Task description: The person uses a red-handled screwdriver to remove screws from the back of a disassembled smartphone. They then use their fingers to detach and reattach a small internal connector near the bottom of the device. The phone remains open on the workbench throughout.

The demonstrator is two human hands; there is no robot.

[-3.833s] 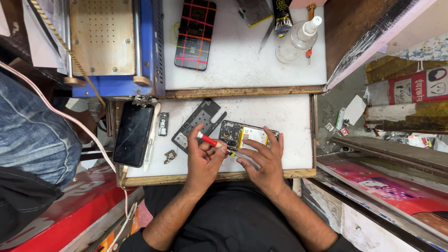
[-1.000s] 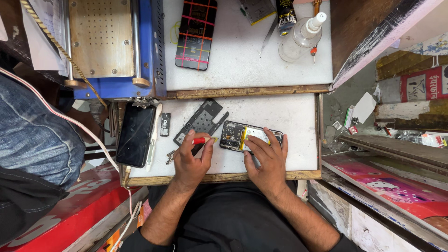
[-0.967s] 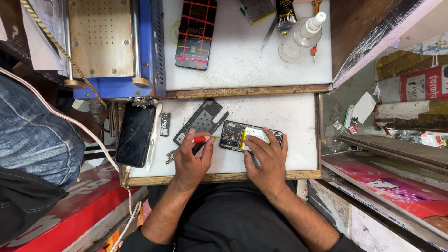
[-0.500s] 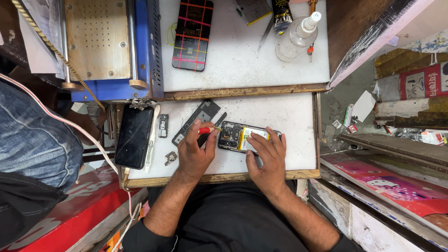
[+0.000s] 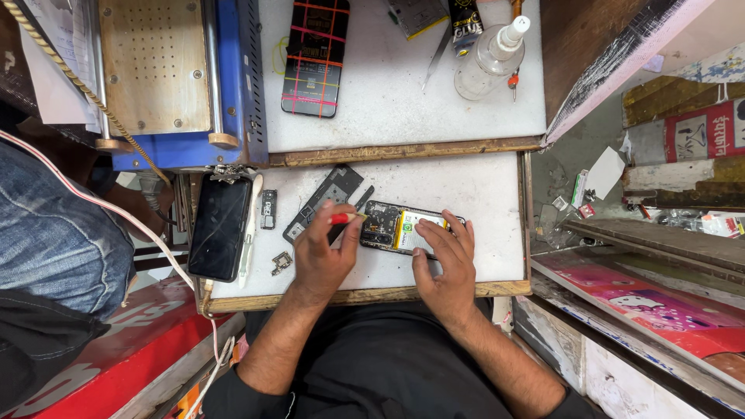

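Cluttered repair stall, seen from above: a white-topped counter (image 5: pixel 466 256) with a worn wooden front edge carries an opened smartphone (image 5: pixel 407 229), lying flat near the middle with its back cover off, so that the circuit board at its left end and the battery with a yellow-and-white label are exposed for work. The right hand (image 5: pixel 444 260) is spread wide and flat, its fingertips pressing on the phone's right half, apparently to pin it against the counter. The left hand (image 5: pixel 322 252) is closed around a small red-handled screwdriver (image 5: pixel 345 219), whose tip points at the board end of the phone; the grip close to the tip suits fine control. Just left of the phone, partly under the left hand, lies the removed dark inner frame (image 5: pixel 326 198), set aside within reach. Further left rest a small loose part (image 5: pixel 281 264), a small dark module (image 5: pixel 268 209), and a second, intact black phone (image 5: pixel 221 229) at the counter's edge. On the raised rear shelf stand a phone with a gridded case (image 5: pixel 314 54), a clear nozzle-topped bottle (image 5: pixel 489 58) and a blue heating machine (image 5: pixel 171 77), kept clear of the working area.
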